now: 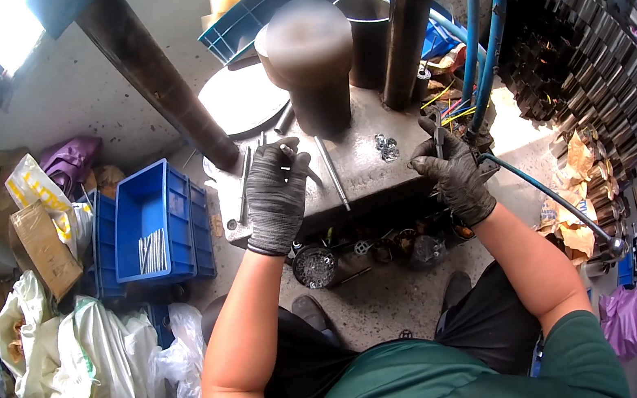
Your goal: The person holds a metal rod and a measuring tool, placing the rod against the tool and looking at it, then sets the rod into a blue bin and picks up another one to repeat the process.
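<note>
Both my hands wear dark grey gloves and are raised over the metal base (pixel 361 123) of a press-like machine. The fingers of my left hand (pixel 278 193) are drawn together around a small light piece at the fingertips, too small to name. My right hand (pixel 453 175) is closed on a thin dark rod (pixel 439 138) that stands nearly upright. Between the hands, a slim metal rod (pixel 332 174) lies on the base, and another metal rod (pixel 245 187) lies left of my left hand. A small cluster of shiny little rings (pixel 387 147) sits nearer my right hand.
A thick dark cylinder (pixel 317 76) rises from the base between two dark columns (pixel 161 82). A blue crate (pixel 161 222) with metal rods stands at left, near white sacks (pixel 105 371). Stacked metal tubes (pixel 602 58) and a ball-ended lever (pixel 562 204) are at right.
</note>
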Motion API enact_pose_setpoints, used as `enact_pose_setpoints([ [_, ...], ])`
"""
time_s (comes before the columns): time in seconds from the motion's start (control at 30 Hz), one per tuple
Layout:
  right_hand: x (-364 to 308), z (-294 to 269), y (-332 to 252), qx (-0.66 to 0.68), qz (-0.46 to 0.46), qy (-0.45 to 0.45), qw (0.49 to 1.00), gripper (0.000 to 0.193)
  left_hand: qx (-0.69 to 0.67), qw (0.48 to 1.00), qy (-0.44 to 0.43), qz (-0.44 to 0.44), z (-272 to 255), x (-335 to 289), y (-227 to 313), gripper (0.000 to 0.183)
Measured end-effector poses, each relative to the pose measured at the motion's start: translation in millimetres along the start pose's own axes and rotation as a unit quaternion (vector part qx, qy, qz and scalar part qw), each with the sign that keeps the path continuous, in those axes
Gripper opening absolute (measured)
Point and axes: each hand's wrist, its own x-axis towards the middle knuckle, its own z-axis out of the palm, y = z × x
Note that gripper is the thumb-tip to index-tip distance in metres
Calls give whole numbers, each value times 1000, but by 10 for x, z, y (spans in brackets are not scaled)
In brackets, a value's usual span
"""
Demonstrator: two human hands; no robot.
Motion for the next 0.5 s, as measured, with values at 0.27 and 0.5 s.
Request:
enact_pose_setpoints([
  [0.27,-61,288,21,181,118,1,976,65,-270,945,-57,-178,481,-182,86,16],
  [0.5,-102,449,20,244,129,4,961,49,-264,928,-140,-221,731,-279,438,12],
])
